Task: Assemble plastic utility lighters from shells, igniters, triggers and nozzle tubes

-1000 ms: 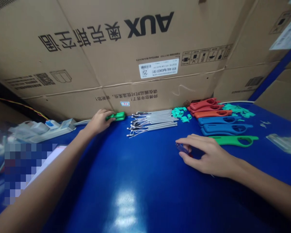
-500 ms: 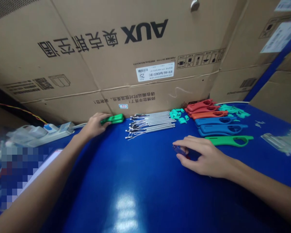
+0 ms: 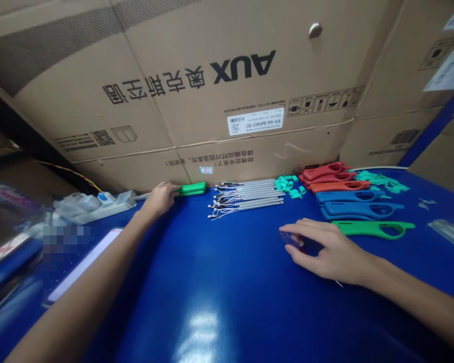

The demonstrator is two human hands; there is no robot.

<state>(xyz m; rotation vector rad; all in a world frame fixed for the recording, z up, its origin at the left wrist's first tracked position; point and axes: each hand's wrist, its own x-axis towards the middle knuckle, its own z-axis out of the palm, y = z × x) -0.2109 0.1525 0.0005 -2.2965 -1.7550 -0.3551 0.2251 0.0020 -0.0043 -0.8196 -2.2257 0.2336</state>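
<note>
My left hand (image 3: 161,199) is at the back of the table with its fingers closed on the near end of green lighter casings (image 3: 192,189), which lie by the cardboard wall. My right hand (image 3: 327,249) hovers over the front middle, its thumb and fingers pinching a small see-through, purplish part (image 3: 288,239). Red shows behind that part, and a thin metal tip (image 3: 339,284) sticks out beneath the palm. Between the hands lies a row of silver lighter rods (image 3: 255,191) with white and black wires at their left ends.
Red casings (image 3: 327,174), an orange casing (image 3: 338,186), blue casings (image 3: 359,209) and a green casing (image 3: 371,229) lie at right. Teal clips (image 3: 384,181) are behind them. A power strip (image 3: 106,206) and a phone (image 3: 85,264) are left. Cardboard (image 3: 196,131) walls the back.
The view has turned left, so everything sits farther right and slightly lower. My left hand stays at the green casings, and my right hand keeps its pinch on the see-through part.
</note>
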